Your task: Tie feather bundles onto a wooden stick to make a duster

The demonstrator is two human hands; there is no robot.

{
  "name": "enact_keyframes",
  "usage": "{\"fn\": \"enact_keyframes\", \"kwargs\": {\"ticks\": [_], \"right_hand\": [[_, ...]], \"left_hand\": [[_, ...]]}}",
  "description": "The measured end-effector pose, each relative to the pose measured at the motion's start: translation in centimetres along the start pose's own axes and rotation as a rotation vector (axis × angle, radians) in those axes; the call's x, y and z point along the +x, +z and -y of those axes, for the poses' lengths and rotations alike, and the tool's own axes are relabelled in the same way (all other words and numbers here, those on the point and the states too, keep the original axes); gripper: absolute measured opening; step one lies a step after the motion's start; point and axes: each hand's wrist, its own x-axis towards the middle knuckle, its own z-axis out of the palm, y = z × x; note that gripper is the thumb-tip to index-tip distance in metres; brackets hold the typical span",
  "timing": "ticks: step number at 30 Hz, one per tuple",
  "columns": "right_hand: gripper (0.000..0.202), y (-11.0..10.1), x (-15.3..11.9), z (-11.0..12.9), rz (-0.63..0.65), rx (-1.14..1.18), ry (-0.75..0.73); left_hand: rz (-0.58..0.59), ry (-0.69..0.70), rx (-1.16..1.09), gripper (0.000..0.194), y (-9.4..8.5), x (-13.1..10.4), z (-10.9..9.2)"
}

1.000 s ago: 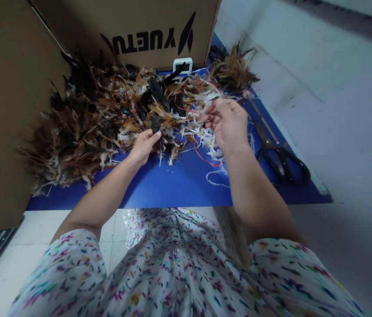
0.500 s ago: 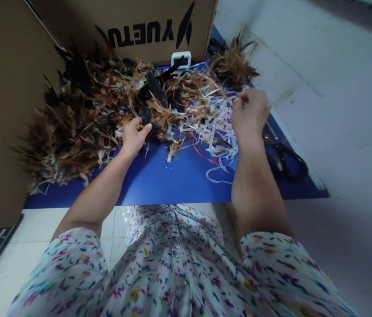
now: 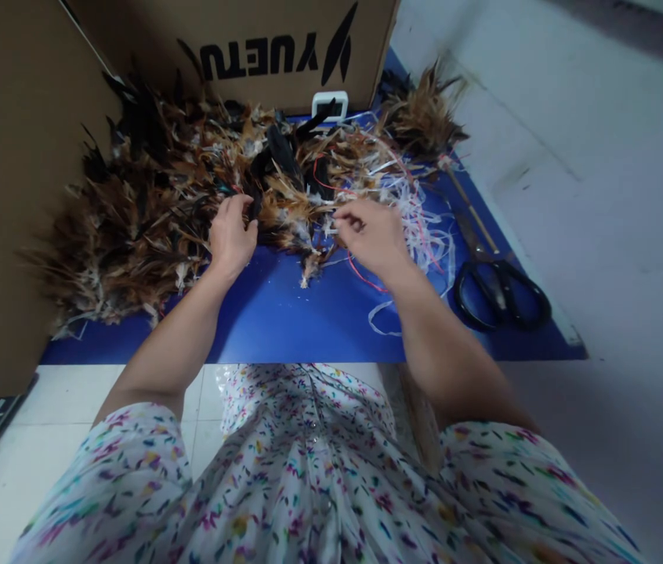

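Observation:
Brown and black feathers (image 3: pixel 132 211) lie in a wide heap over the blue table (image 3: pixel 296 321). At the heap's front edge is my left hand (image 3: pixel 233 235), thumb and fingers apart, its fingertips among dark feathers; no held item shows. My right hand (image 3: pixel 372 235) is to its right, over the edge of the feathers, with fingers curled and thumb and forefinger close together. Whatever they may pinch is too small to make out. Tangled white strings (image 3: pixel 425 227) and thin red strings lie beside and behind my right hand.
Black-handled scissors (image 3: pixel 501 294) lie at the right, by a thin stick (image 3: pixel 472 207). A separate feather bundle (image 3: pixel 425 113) sits at the back right. Behind the heap stand a cardboard box (image 3: pixel 273 59) and a small white device (image 3: pixel 330 105). Another cardboard panel (image 3: pixel 8 196) rises at the left.
My right hand has moved left from the right table edge to near my left hand, uncovering the scissors' handles and the stick. My left hand's fingers have spread apart and shifted slightly.

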Motion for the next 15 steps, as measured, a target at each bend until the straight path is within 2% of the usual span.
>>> {"fn": "enact_keyframes", "kwargs": {"ticks": [3, 8, 11, 15], "right_hand": [[0.011, 1.5, -0.4, 0.8, 0.204, -0.029, -0.029], [0.012, 2.5, -0.7, 1.0, 0.373, -0.167, -0.032], [0.011, 2.6, -0.7, 1.0, 0.411, -0.136, -0.043], [0.011, 2.5, -0.7, 1.3, 0.394, -0.064, -0.059]], "left_hand": [[0.007, 0.022, 0.051, 0.033, 0.3, 0.0, 0.5], [-0.021, 0.093, 0.072, 0.030, 0.6, 0.1, 1.1], [-0.034, 0.174, 0.057, 0.028, 0.5, 0.1, 0.9], [-0.037, 0.343, 0.062, 0.019, 0.3, -0.2, -0.2]]}}
